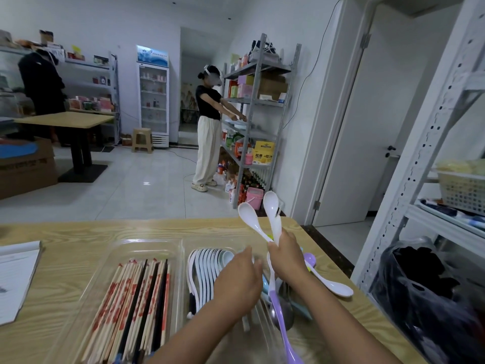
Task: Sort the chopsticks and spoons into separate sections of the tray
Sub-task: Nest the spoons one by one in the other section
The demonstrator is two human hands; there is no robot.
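Note:
A clear plastic tray [147, 244] lies on the wooden table. Its left section holds several chopsticks [136, 308], wooden and black. Its right section holds a row of nested white spoons [207, 269]. My right hand [287, 254] is shut on two white spoons [271, 214] held upright, bowls up, above the tray's right side. My left hand [237, 279] hovers over the spoon section, fingers curled; whether it grips anything is hidden. A purple spoon [282, 327], a metal spoon [284, 310] and another white spoon [333, 283] lie right of my hands.
A notepad [15, 277] lies at the table's left edge. A metal shelf [420, 164] with a basket and a black bag [425, 298] stands close on the right. Two people stand by shelves across the room.

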